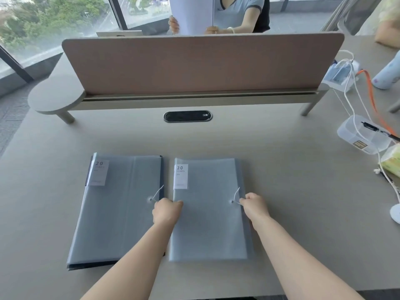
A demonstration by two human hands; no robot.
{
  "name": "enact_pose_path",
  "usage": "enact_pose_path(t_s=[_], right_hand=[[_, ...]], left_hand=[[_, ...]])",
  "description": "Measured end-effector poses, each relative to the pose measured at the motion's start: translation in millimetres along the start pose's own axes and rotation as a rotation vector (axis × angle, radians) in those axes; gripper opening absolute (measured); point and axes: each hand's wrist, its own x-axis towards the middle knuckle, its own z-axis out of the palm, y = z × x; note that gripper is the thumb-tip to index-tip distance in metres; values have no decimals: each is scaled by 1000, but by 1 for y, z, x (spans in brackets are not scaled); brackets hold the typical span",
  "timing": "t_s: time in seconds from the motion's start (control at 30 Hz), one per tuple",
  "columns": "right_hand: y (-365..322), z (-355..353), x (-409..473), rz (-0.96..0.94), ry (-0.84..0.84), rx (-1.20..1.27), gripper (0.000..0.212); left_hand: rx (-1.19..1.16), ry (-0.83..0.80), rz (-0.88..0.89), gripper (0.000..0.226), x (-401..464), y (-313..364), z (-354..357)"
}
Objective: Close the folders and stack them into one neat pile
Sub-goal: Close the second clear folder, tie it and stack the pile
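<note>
Head view: desk (216,137) bare ahead; plastic box (363,135) and cables far right. Left folder (116,208) and right folder (207,213) lie closed, side by side, long axes running away from you. Your left hand (167,210) and right hand (255,205) each pinch a closure string.

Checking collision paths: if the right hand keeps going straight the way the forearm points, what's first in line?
Probably the string button on the right folder: the right hand, fist closed on the white string, points up and slightly left along the cover. Past that, the white label. Depth unclear.
</note>
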Motion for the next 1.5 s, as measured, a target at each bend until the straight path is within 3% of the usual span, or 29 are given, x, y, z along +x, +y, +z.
enact_pose_path(t_s=[0.17,0.47,0.63,0.83,0.9,1.5], right_hand=[[1,-7,4,-21,6,52,15],[-31,28,-14,-104,-68,160,17],[-61,80,-36,-148,-212,168,14],[-82,138,-57,-184,-283,40,19],[-85,150,-63,-207,-278,-13,20],[-102,192,-87,-232,-205,-216,24]], left_hand=[[-159,-35,-9,39,-8,2,6],[-306,159,190,49,-7,-3,-56],[-350,318,157,42,2,-35,-110],[-416,384,128,25,16,-74,-155],[-422,399,104,16,21,-84,-164],[-393,364,56,28,54,-118,-193]])
